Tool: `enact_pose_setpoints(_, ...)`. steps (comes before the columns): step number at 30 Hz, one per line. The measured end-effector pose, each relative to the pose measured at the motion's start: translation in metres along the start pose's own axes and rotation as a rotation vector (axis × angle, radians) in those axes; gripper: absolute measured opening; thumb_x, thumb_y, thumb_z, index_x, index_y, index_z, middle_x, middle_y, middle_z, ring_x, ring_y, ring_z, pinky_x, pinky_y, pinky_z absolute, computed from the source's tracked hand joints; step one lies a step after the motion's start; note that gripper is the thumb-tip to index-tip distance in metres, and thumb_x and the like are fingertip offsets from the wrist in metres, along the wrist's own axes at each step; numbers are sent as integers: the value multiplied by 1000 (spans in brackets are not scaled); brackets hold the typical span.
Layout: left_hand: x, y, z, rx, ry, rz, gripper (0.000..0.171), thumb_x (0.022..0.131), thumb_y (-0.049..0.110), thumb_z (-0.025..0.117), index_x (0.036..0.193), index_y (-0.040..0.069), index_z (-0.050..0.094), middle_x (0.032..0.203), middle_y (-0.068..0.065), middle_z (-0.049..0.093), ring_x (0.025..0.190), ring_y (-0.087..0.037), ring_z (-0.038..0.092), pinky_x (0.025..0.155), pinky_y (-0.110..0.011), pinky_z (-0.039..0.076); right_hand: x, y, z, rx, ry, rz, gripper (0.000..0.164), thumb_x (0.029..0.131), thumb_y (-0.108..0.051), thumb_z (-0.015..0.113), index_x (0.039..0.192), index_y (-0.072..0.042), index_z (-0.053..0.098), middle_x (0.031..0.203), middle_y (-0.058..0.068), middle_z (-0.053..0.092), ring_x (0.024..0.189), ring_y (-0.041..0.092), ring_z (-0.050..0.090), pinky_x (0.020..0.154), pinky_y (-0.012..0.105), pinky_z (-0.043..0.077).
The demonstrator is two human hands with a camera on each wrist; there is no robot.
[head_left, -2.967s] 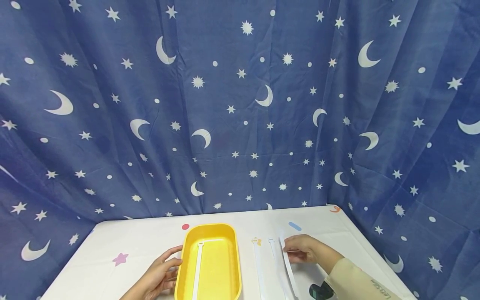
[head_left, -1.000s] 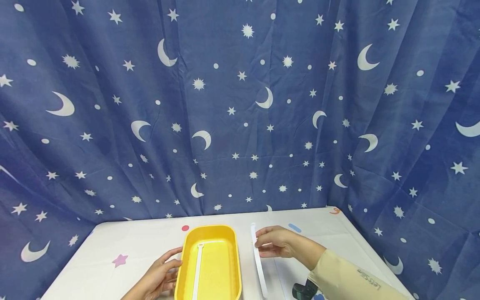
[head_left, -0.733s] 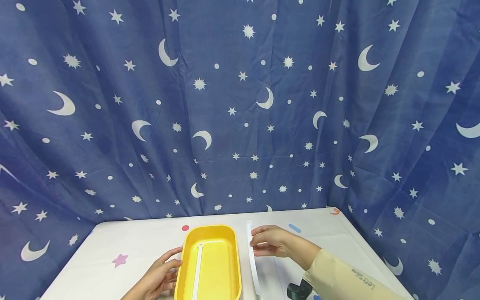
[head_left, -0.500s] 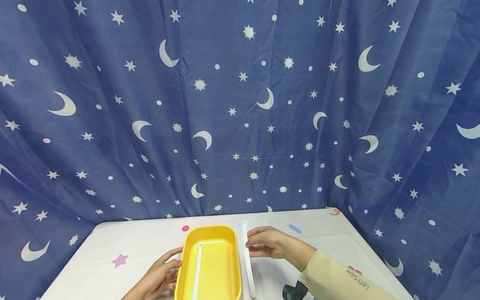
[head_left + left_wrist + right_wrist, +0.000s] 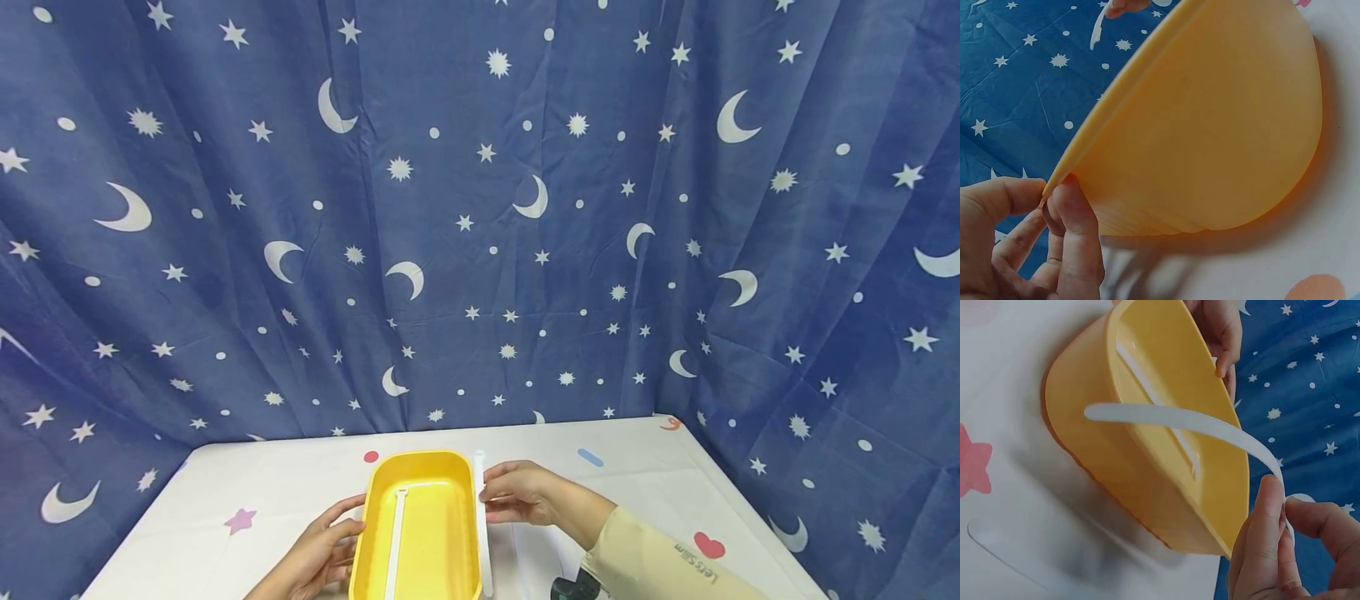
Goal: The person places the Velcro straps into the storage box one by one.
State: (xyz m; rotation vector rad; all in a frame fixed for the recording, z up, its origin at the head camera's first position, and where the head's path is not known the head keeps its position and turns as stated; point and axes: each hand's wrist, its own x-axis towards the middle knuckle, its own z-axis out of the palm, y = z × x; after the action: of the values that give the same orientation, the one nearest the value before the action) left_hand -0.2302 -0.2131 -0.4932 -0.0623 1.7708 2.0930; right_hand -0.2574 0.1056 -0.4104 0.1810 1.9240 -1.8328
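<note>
The two hands are well apart, a yellow rectangular tub (image 5: 420,546) between them. The left hand (image 5: 322,548) pinches the tub's near-side rim between thumb and fingers. The right hand (image 5: 521,493) pinches a white strap (image 5: 482,542) between thumb and fingertips, the strap bowing along the tub's wall on that hand's side; whether it touches the tub I cannot tell. Inside the tub, nearer the left hand, lies a second white strap (image 5: 395,537) with a slotted end. The rounded end of another pale strip (image 5: 997,555) lies below the right hand.

Behind the right hand comes a cream sleeve (image 5: 667,558) with dark lettering, a dark device (image 5: 573,588) just under its cuff. The white tablecloth (image 5: 630,487) shows a pink star (image 5: 241,520) out past the left hand and a red heart (image 5: 708,545) out past the right sleeve. Beyond both hands hangs a blue curtain (image 5: 450,350) covered in white moons and stars.
</note>
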Motion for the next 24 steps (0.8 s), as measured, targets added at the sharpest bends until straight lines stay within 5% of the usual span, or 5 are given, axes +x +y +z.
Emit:
enact_pose_setpoints(8,-1,1,0,6,1,2,71,97,20,57,154,4,19,100,-10,71,85,-22,73,67,-33,62,4,6,9,2,0,-3,31,78,8,66,107,-1,60,86,9,60,76,19,63,71,36,62)
enact_pose_setpoints(24,-1,1,0,6,5,2,71,97,20,58,154,4,19,99,-9,71,84,-21,73,67,-34,62,15,11,38,-8,-19,11,27,78,10,68,100,-4,63,84,7,60,77,19,63,68,32,62)
